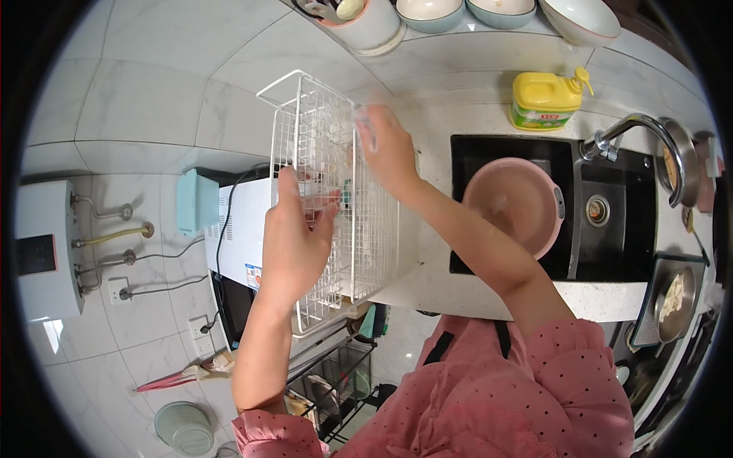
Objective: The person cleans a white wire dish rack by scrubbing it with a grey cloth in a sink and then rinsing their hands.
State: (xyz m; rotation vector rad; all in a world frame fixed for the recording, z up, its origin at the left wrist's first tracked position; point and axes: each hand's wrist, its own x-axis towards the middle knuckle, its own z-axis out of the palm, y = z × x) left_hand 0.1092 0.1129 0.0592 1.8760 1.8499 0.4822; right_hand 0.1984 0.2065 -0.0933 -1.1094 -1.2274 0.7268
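A tall white wire rack (pixel 354 229) with mesh tiers stands on the counter, left of the sink. My left hand (pixel 300 240) is at the rack's near left side, its fingers spread and partly behind the wires; whether it grips a wire or something inside cannot be told. At the rack's upper right edge is my right hand (pixel 389 149), blurred, with the fingers bent around something clear and thin that looks like plastic. Small items behind the mesh are too obscured to name. A pink plastic basin (pixel 552 229) with cloudy liquid sits in the black sink (pixel 615 246).
A yellow pump bottle (pixel 547 94) stands behind the sink, near the chrome faucet (pixel 635 123). Bowls (pixel 432 22) and a utensil holder (pixel 369 31) line the ledge. Left of the rack is a white appliance (pixel 246 223) with a blue container (pixel 194 200). A pan (pixel 676 306) lies right.
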